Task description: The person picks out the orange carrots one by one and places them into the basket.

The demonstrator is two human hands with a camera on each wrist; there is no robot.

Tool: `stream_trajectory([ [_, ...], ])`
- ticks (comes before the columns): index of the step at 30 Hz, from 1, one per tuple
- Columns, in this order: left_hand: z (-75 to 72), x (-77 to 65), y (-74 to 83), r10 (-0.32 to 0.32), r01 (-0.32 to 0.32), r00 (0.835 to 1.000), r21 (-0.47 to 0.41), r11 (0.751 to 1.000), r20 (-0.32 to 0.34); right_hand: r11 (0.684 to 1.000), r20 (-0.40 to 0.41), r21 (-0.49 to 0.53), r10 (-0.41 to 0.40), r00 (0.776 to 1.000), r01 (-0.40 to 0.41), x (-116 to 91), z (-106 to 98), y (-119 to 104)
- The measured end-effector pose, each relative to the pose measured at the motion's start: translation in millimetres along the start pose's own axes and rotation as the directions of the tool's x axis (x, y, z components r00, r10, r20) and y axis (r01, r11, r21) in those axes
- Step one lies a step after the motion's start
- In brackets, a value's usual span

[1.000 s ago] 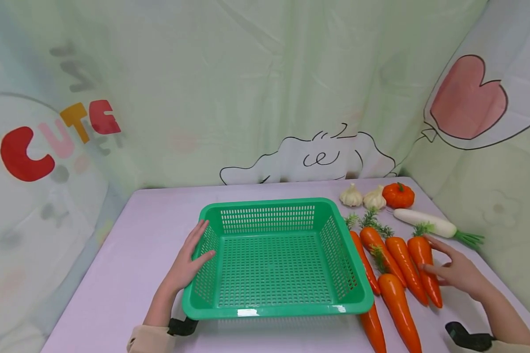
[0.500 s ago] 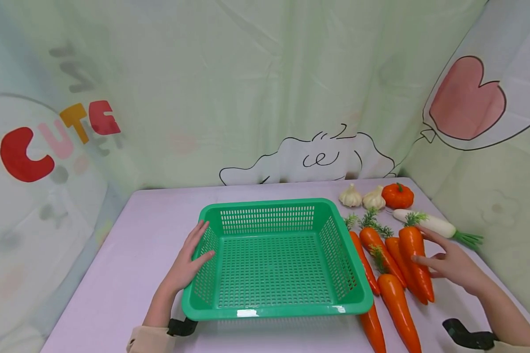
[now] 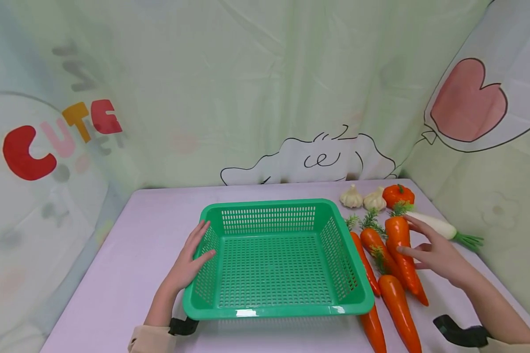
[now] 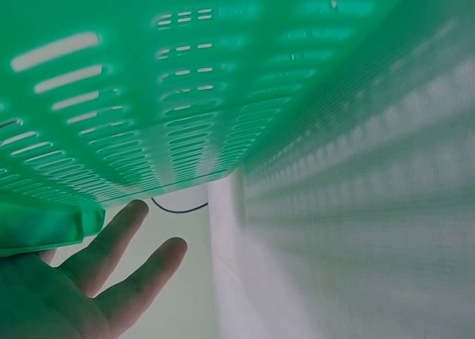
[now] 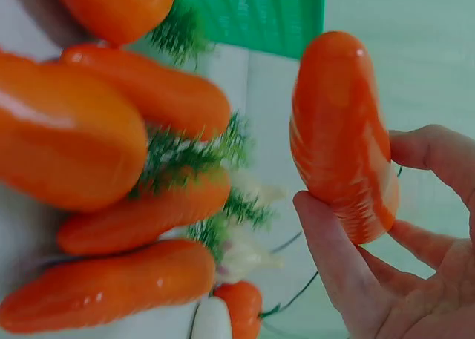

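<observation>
My right hand grips an orange carrot with a green leafy top, thumb on one side and fingers on the other. In the right wrist view this carrot stands apart from the others, held up between thumb and fingertips. It overlaps other carrots in the head view. My left hand rests at the left rim of the green plastic basket, fingers straight and thumb over the edge. The left wrist view shows fingers extended beside the slotted basket wall.
Several carrots lie right of the basket, one partly hidden by its rim. Behind them are two garlic bulbs, a small orange pumpkin and a white radish. A printed curtain hangs behind the table.
My right hand has lifted the rightmost carrot and carried it left, over the neighbouring carrots. My left hand and the basket have stayed in place.
</observation>
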State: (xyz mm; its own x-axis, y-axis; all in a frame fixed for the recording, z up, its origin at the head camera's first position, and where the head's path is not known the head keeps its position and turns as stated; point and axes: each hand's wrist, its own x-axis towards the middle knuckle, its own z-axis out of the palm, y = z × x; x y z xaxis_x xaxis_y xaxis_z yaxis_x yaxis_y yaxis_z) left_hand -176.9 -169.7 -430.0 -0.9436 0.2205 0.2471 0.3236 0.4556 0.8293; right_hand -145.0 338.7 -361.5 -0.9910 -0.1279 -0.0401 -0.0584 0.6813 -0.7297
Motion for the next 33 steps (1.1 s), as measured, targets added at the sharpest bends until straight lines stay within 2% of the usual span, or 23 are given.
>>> stream_trajectory([
  [7, 1.1, 0.4, -1.0, -0.01, 0.01, 1.0, -0.012, 1.0, -0.006, 0.999, 0.015, -0.007, -0.051, 0.999, 0.051, 6.7, 3.8, -26.8],
  [17, 1.4, 0.9, 0.1, -0.009, 0.009, 1.0, -0.03, 1.0, -0.004, 0.988, 0.05, 0.121, -0.097, 0.994, 0.09, 13.0, 15.2, -56.5],
  [26, 1.0, 0.5, 0.2, -0.014, 0.014, 1.0, -0.049, 0.999, -0.008, 0.965, 0.102, 0.255, -0.093, 0.99, 0.065, 23.7, 31.3, -81.4],
  [33, 0.9, 0.5, -0.7, -0.026, 0.025, 1.0, -0.077, 0.997, -0.004, 0.95, 0.151, 0.311, -0.079, 0.985, 0.029, 34.6, 48.0, -98.2],
])
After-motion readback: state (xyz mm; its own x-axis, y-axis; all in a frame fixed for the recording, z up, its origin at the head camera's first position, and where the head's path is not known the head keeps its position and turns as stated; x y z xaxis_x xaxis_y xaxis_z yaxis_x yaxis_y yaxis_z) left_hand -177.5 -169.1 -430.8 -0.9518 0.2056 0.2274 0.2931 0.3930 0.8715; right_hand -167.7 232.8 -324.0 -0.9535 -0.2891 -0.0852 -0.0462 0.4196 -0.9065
